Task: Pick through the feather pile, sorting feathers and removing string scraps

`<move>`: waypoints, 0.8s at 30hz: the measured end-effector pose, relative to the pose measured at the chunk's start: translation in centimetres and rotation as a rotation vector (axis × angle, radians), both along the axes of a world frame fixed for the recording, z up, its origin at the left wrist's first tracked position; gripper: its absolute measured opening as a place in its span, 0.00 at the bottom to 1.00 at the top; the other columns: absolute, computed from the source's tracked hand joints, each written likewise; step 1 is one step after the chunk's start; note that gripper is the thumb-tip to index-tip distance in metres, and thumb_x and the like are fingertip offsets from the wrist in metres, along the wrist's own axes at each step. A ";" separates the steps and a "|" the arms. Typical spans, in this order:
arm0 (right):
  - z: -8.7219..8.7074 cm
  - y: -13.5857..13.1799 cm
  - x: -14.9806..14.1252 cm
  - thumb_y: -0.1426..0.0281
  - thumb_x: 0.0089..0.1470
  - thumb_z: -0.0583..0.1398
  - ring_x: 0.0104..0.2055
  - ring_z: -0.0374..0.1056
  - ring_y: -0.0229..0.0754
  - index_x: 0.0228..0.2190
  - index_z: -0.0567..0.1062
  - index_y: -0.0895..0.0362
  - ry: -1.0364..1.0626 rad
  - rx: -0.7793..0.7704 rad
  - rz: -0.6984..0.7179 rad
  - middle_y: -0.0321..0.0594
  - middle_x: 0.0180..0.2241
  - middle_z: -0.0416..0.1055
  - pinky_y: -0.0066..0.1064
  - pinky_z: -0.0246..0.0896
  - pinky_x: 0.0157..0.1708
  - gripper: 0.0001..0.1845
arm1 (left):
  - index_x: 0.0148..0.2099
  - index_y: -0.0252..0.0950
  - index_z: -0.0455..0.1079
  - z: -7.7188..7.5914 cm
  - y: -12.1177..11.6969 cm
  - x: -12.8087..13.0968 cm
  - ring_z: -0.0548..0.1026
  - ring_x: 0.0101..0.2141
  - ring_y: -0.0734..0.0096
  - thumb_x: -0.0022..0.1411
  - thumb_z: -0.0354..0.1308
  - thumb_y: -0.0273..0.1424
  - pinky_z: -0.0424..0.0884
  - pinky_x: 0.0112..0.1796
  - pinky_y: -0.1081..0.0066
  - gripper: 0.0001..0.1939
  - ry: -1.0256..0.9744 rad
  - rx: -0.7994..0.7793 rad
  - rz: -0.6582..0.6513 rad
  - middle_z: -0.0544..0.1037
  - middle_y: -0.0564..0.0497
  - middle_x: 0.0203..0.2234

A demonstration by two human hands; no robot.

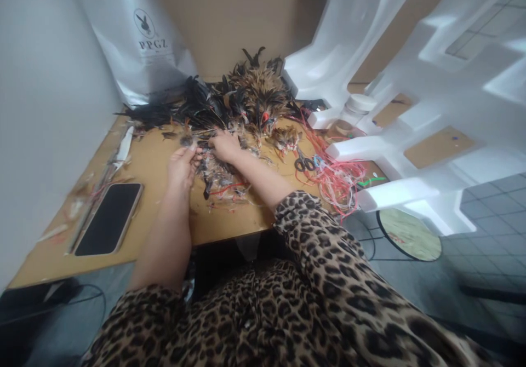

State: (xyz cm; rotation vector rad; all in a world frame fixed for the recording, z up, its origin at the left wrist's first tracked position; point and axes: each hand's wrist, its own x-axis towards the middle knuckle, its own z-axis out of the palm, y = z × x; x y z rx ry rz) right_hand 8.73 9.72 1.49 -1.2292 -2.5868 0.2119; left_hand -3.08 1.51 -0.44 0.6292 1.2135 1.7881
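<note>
Left hand (183, 167), fingers bunched, pinches a small feather tuft (188, 139) left of the worktop's (156, 213) middle; right hand (227, 147), curled, palm down, reaches to the feather pile (205, 104) along the back edge, its hold unclear.

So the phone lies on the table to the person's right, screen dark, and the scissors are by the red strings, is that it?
Not quite: the head view shows the phone on the table to the person's left. Its screen is dark, and the scissors are by the red strings.
</note>
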 end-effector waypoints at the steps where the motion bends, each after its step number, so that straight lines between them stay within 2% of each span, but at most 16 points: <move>1: 0.0 0.1 -0.3 0.69 0.51 0.56 0.56 0.57 0.53 0.37 0.76 0.53 -0.011 0.016 -0.009 0.44 0.54 0.64 0.52 0.49 0.53 0.12 | 0.26 0.32 0.69 0.0 0.0 0.0 0.68 0.17 0.85 0.49 0.65 0.31 0.60 0.17 0.83 0.09 0.002 0.000 0.004 0.75 0.53 0.21; 4: 0.9 1.0 -0.4 0.70 0.55 0.52 0.51 0.61 0.51 0.34 0.77 0.57 0.151 0.006 -0.070 0.46 0.46 0.70 0.50 0.52 0.52 0.13 | 0.26 0.32 0.69 -0.1 0.0 -0.1 0.68 0.17 0.85 0.49 0.65 0.31 0.60 0.17 0.83 0.09 -0.006 0.005 0.018 0.75 0.53 0.21; 7: 2.9 2.1 0.7 0.69 0.53 0.54 0.42 0.67 0.42 0.35 0.76 0.59 0.524 -0.161 -0.037 0.41 0.37 0.74 0.36 0.59 0.46 0.12 | 0.28 0.31 0.69 -0.3 0.2 -0.2 0.68 0.17 0.85 0.51 0.64 0.29 0.59 0.17 0.83 0.08 -0.019 0.007 0.022 0.75 0.53 0.21; 10: 5.3 2.2 2.9 0.71 0.51 0.57 0.33 0.67 0.34 0.32 0.74 0.64 0.840 -0.303 0.002 0.40 0.32 0.74 0.27 0.61 0.37 0.09 | 0.29 0.29 0.69 -0.4 0.2 -0.4 0.68 0.18 0.85 0.55 0.60 0.26 0.59 0.17 0.83 0.05 -0.034 0.005 0.021 0.76 0.53 0.21; 13: 6.9 0.8 6.2 0.71 0.49 0.58 0.24 0.64 0.31 0.30 0.73 0.63 0.936 -0.465 0.100 0.37 0.25 0.73 0.24 0.60 0.29 0.07 | 0.29 0.29 0.69 -0.3 0.1 -0.4 0.68 0.18 0.85 0.57 0.58 0.23 0.59 0.17 0.82 0.05 -0.051 0.000 0.029 0.76 0.53 0.20; 16: 6.9 -1.2 10.2 0.71 0.46 0.60 0.21 0.62 0.30 0.27 0.73 0.63 0.841 -0.580 0.209 0.36 0.21 0.71 0.23 0.58 0.25 0.06 | 0.28 0.29 0.69 -0.2 0.1 -0.2 0.68 0.17 0.85 0.57 0.57 0.23 0.59 0.17 0.82 0.05 -0.056 -0.003 0.024 0.75 0.53 0.20; 19: 5.5 -2.4 13.6 0.71 0.44 0.60 0.22 0.64 0.31 0.25 0.74 0.62 0.626 -0.658 0.212 0.36 0.21 0.72 0.25 0.59 0.27 0.06 | 0.28 0.29 0.69 -0.1 0.0 -0.1 0.68 0.18 0.85 0.57 0.57 0.23 0.59 0.18 0.82 0.05 -0.042 -0.005 0.011 0.75 0.53 0.21; 22: 3.9 -2.8 15.5 0.72 0.42 0.60 0.23 0.64 0.32 0.24 0.76 0.60 0.317 -0.569 0.172 0.34 0.21 0.72 0.24 0.58 0.29 0.05 | 0.28 0.30 0.69 -0.2 0.1 0.0 0.68 0.18 0.85 0.56 0.58 0.24 0.60 0.18 0.82 0.05 -0.034 -0.008 0.005 0.76 0.52 0.21; 24: 3.2 -2.7 15.6 0.73 0.41 0.61 0.25 0.65 0.32 0.25 0.78 0.59 0.171 -0.472 0.122 0.34 0.23 0.73 0.24 0.57 0.31 0.05 | 0.28 0.30 0.69 -0.3 0.1 0.1 0.69 0.18 0.85 0.55 0.59 0.25 0.60 0.17 0.83 0.04 -0.023 -0.005 -0.005 0.76 0.52 0.22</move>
